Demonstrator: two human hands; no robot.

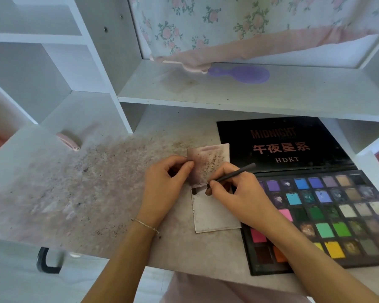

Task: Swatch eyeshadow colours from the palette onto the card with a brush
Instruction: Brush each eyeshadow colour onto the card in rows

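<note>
We're mid-swatch: right hand (234, 193) pinches the brush (232, 175) on the card (214, 217), left hand (164, 184) pinching its edge; next, reload from the palette (337, 215) at three o'clock.

Soft, even daylight filled the frame; shadows under the hands (162, 184) were faint; shelf (249, 92) lines bowed toward the edges; upper frame looked hazy, slightly blurred.

Pretty sure I'm looking at a bedroom vanity desk at home: white shelving unit (96, 68), floral curtain (228, 22) at the back, purple hairbrush (241, 74) on the shelf, makeup dust all over the desk (74, 182).
</note>
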